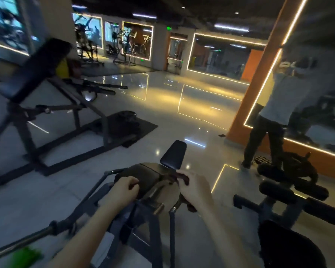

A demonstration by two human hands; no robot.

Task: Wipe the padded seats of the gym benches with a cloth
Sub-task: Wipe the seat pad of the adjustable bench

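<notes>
A dark brown cloth (143, 177) hangs spread between my two hands, low in the middle of the view. My left hand (124, 188) grips its left edge with curled fingers. My right hand (193, 187) pinches its right edge, where the fabric looks reddish. Just beyond the cloth stands a small black padded seat (173, 154), tilted upward on a grey metal bench frame (153, 227). The cloth hides the part of the frame right behind it. I cannot tell whether the cloth touches the pad.
A large black incline bench (37, 68) on a dark frame fills the left. Black foam rollers (294, 192) and another black pad (286, 246) lie at right. A person (273, 113) stands by an orange pillar. Glossy tiled floor (182, 105) stretches ahead. A blurred green thing (25, 256) shows bottom left.
</notes>
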